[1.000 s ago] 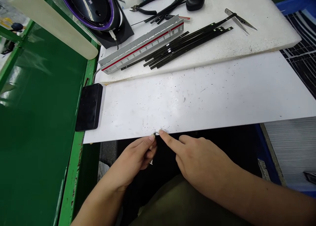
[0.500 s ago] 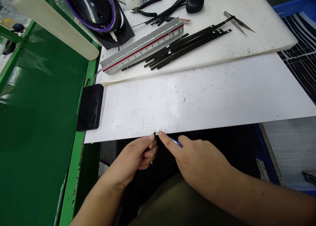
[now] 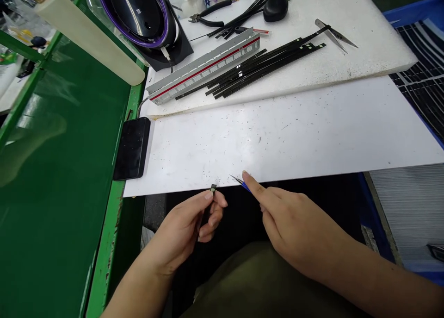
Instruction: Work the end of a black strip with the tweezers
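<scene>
White counter (image 3: 294, 133) with scattered dark specks, near edge just above the lap. Thin black strip (image 3: 209, 202), small pale chip at its upper tip, pinched upright between thumb and forefinger of left hand (image 3: 189, 230) just below the counter edge; fingers closed narrow on its shaft. Probably very light, slender, somewhat flexible and easily bent; chip end likely fragile, so best gripped along the plain shaft, away from the tip. Right hand (image 3: 298, 225) closed around blue-handled tweezers (image 3: 241, 182), points resting at the counter edge, near but apart from the strip. Farther back: bundle of black strips (image 3: 263, 65), grey rail with red stripe (image 3: 204, 70), black phone (image 3: 132, 147) at left.
</scene>
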Demonstrator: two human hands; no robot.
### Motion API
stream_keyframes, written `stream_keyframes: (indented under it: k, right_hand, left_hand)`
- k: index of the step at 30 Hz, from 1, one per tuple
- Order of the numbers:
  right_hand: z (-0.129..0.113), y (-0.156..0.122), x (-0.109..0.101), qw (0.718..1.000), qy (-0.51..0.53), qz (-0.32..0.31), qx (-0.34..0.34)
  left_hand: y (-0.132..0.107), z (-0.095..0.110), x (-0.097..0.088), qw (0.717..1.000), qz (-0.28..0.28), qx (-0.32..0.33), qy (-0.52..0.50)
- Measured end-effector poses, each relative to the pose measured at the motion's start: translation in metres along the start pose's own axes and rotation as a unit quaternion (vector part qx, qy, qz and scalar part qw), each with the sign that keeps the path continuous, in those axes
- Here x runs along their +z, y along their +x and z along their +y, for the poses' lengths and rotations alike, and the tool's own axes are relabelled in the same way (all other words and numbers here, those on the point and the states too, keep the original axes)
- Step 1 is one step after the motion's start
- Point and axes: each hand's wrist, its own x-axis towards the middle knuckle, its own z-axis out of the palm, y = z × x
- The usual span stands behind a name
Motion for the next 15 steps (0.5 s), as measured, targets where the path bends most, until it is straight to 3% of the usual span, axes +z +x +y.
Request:
stream_keyframes:
  k: [4,15]
  right_hand:
    - [-0.004,0.003,-0.001,0.999,-0.04,-0.009,-0.016]
    - [-0.007,0.012,0.002,0.995,-0.073,-0.039,-0.047]
  left_hand:
    - [0.004,0.0,-0.001,0.999,0.005,-0.032,-0.006]
    - [0.01,0.0,-0.004,0.996,0.042,-0.045,0.057]
